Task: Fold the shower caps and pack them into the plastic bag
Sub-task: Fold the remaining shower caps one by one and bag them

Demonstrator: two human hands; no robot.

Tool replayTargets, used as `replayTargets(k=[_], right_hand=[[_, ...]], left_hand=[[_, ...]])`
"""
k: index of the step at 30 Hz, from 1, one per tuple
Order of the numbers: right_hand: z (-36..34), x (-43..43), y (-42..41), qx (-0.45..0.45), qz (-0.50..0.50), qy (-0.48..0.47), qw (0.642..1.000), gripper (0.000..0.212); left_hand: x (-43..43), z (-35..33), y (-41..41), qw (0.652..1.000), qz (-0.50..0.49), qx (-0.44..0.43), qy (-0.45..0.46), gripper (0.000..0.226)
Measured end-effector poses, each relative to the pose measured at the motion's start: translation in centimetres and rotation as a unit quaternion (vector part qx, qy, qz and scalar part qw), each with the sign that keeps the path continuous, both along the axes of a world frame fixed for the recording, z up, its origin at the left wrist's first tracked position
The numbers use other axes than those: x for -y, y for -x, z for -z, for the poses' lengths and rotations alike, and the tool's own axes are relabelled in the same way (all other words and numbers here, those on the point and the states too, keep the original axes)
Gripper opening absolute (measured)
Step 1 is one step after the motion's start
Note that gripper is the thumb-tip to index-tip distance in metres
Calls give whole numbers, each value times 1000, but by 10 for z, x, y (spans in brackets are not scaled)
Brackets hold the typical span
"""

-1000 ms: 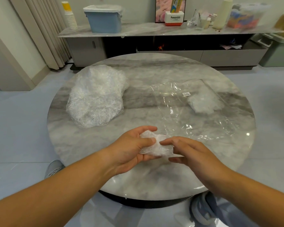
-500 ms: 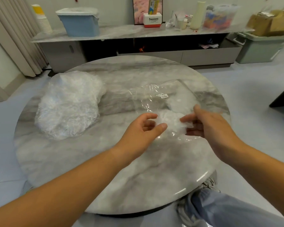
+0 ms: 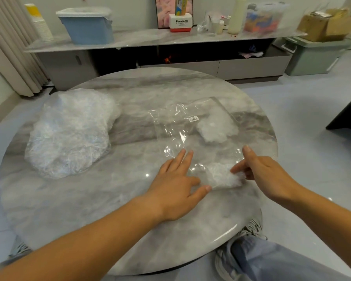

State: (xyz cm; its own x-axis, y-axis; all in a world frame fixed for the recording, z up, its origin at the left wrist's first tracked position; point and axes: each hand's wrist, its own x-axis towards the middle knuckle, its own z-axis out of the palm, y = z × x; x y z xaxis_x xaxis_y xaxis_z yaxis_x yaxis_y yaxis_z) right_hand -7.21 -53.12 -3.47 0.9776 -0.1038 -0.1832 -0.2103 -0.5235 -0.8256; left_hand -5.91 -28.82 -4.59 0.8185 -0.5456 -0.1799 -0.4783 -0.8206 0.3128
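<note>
At the near edge of the crinkly clear plastic bag (image 3: 170,126) sits a wadded shower cap (image 3: 221,176) (translucent white film), pinched by the right hand (image 3: 265,173), while the left hand (image 3: 176,179) presses the bag, fingers straight.

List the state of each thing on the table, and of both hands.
left hand, open, fingers straight on the plastic bag near edge.
right hand, pinches the folded shower cap.
folded shower cap, at the bag's near edge; inside or not, unclear.
plastic bag, flat, one packed cap at far end.
pile of shower caps, unfolded, heaped.
</note>
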Motion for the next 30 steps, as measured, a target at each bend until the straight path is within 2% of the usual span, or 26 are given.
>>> replayTargets(k=[5, 11, 18, 22, 27, 30], right_hand=[[1, 1, -1, 0, -2, 0, 1000, 78], [3, 2, 2, -4, -13, 2, 1000, 82], [9, -3, 3, 11, -55, 50, 997, 75], [11, -5, 2, 9, -64, 46, 997, 73], [15, -8, -4, -3, 32, -106, 994, 75], [11, -9, -8, -38, 126, -230, 964, 71]], left_hand=[[2, 8, 1, 997, 3, 37, -61, 77], [0, 9, -3, 995, 20, 53, -81, 72], [-1, 14, -17, 993, 7, 39, -108, 93], [-5, 9, -26, 994, 15, 40, -99, 96], [-7, 6, -21, 997, 54, 21, -57, 96], [-8, 8, -14, 997, 44, 11, -69, 96]])
